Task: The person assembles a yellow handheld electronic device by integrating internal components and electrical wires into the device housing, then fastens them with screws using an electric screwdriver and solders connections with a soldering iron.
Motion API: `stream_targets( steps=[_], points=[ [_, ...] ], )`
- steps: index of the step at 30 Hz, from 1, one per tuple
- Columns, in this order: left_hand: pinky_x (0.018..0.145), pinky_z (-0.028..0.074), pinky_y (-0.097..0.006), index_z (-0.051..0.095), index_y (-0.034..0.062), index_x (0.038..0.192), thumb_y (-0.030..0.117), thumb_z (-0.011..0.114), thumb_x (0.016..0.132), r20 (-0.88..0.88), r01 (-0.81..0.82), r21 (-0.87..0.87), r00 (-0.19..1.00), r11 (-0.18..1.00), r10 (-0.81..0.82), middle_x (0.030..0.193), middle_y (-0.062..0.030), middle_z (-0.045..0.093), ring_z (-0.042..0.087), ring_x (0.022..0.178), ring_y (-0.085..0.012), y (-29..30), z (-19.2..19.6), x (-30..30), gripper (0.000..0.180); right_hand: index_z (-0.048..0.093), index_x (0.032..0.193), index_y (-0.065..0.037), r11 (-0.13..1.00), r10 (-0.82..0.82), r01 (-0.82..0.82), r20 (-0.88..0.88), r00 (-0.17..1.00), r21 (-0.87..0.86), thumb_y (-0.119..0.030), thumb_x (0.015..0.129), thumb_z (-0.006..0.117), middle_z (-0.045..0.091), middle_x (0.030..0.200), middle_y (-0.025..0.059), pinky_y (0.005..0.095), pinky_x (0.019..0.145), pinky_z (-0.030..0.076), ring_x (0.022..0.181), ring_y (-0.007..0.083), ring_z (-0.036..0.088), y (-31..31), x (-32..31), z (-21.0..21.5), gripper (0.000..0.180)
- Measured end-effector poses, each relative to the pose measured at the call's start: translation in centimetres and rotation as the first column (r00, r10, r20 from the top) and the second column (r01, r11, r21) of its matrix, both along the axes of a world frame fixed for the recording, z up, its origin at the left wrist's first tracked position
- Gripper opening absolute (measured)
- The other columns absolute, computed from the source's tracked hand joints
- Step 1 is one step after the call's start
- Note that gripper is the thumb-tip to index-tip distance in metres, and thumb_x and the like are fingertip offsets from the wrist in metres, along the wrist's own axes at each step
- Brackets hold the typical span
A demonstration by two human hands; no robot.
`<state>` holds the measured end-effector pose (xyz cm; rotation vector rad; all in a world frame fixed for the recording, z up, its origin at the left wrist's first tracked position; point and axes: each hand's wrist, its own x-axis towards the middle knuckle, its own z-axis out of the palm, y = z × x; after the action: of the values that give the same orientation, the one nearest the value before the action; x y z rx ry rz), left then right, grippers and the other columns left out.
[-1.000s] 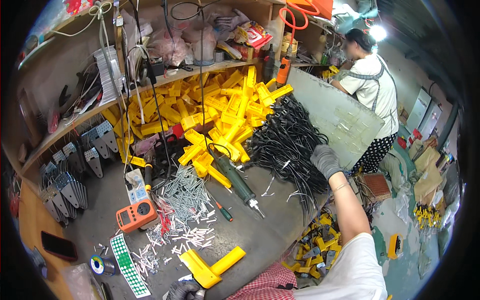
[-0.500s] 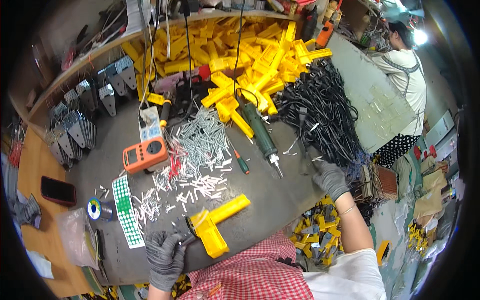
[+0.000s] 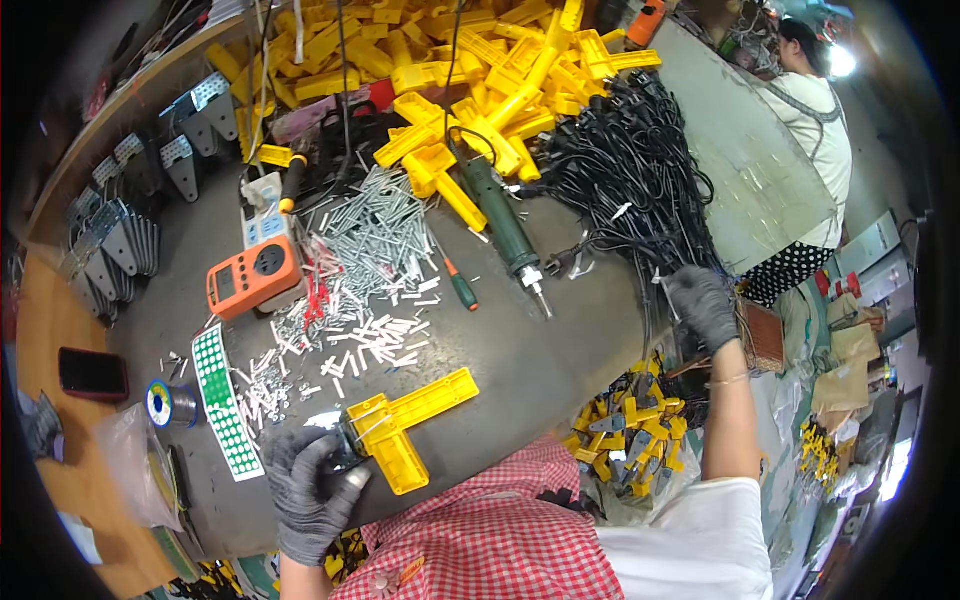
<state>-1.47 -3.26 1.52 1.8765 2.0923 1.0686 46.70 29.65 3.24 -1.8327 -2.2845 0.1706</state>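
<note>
On the grey bench [image 3: 540, 365], the left hand [image 3: 308, 490] grips the yellow casing [image 3: 393, 440] by its dark end, near-left of the driver [image 3: 503, 230]. Right of the driver, the right hand [image 3: 703, 308] touches black cords [image 3: 625, 195], its grip unclear. It seems to be picking a cord, which calls for separating one.

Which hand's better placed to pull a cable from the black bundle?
Right, likely: the right hand is at the lower end of the black cables, while the left hand is well away, beside the yellow parts.
</note>
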Motion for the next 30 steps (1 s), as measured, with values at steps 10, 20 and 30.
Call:
stream_targets(
  steps=[10, 20, 30],
  points=[
    [0.087, 0.052, -0.044, 0.063, 0.0042, 0.113, 0.020, 0.072, 0.083, 0.023, 0.559, -0.064, 0.829, 0.827, -0.559, 0.116, -0.0198, 0.061, 0.062, 0.101, -0.0364, 10.6, 7.6, 6.1, 0.035, 0.062, 0.106, -0.003, 0.981, -0.019, -0.146, -0.814, 0.580, -0.127, -0.021, 0.097, 0.058, 0.064, 0.084, 0.0014, 0.0180, 0.057, 0.045, 0.064, 0.0068, 0.055, 4.7, -5.0, 19.6, 0.020],
    [0.082, 0.054, -0.041, 0.058, -0.0027, 0.120, 0.010, 0.055, 0.088, -0.545, 0.220, -0.115, 0.801, 0.969, -0.247, 0.108, -0.0212, 0.064, 0.063, 0.100, -0.0295, 33.0, -2.5, 21.8, 0.035, 0.061, 0.106, 0.001, 0.973, -0.057, -0.230, -0.921, -0.385, 0.036, -0.011, 0.100, 0.054, 0.064, 0.096, 0.0092, 0.0270, 0.064, 0.051, 0.081, 0.0170, 0.061, 4.3, -6.4, 16.7, 0.015],
    [0.084, 0.054, -0.040, 0.065, 0.0070, 0.109, 0.019, 0.068, 0.084, 0.385, 0.759, -0.158, 0.637, 0.632, -0.668, 0.092, -0.0176, 0.069, 0.069, 0.092, -0.0286, 30.0, -0.6, 27.2, 0.028, 0.058, 0.101, 0.004, 0.982, -0.113, -0.187, -0.888, -0.447, -0.031, -0.005, 0.094, 0.059, 0.061, 0.092, 0.0129, 0.0284, 0.061, 0.051, 0.075, 0.0185, 0.057, 4.3, -4.9, 14.4, 0.012]
  ],
)
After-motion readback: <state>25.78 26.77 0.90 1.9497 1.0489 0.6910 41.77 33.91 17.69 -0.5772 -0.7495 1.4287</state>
